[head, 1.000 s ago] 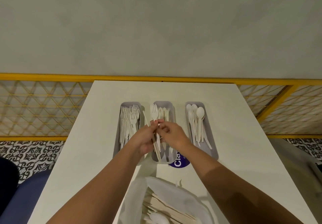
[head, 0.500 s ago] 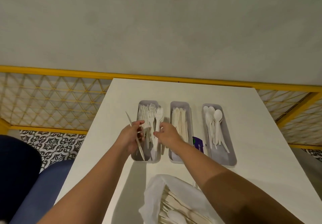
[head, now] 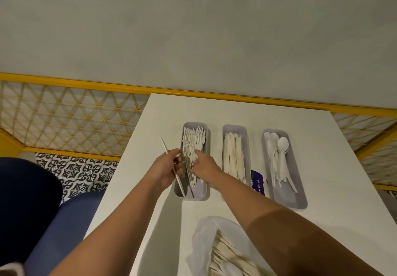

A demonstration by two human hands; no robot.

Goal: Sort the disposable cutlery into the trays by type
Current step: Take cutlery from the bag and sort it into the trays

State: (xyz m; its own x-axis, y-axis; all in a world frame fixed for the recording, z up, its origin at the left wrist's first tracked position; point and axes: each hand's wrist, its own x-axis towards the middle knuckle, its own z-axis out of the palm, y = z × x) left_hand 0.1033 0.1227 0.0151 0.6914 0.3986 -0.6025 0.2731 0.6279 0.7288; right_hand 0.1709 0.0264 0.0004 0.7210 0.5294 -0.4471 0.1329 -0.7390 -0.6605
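A plain white rectangular worktop (head: 257,114) fills the middle of the view, pushed up against a yellow-framed railing (head: 75,82) with yellow diamond lattice mesh, and behind that a flat grey-green wall (head: 193,28). Down at the left, black-and-white patterned floor tiles (head: 79,170) show, with a blue upholstered seat (head: 64,222) tucked beside the worktop's edge.

Three narrow grey plastic trays sit side by side, running away from the person. The left tray (head: 202,196) holds white plastic forks (head: 194,142), the middle tray (head: 234,128) cream-coloured knives (head: 233,157), the right tray (head: 290,200) white plastic spoons (head: 279,153). A small purple printed label (head: 257,182) lies on the worktop between the middle and right trays.

Both hands are over the left tray. The left hand (head: 165,170) is closed around a long pale knife (head: 171,164), which slants from past the tray's left rim down to its near end. The right hand (head: 204,166) is down in among the fork handles, fingers pinched narrow; whether it grips one I cannot tell.

At the near edge, a crumpled translucent white plastic bag (head: 206,243) lies open on the worktop with more pale unsorted cutlery (head: 232,260) piled inside.
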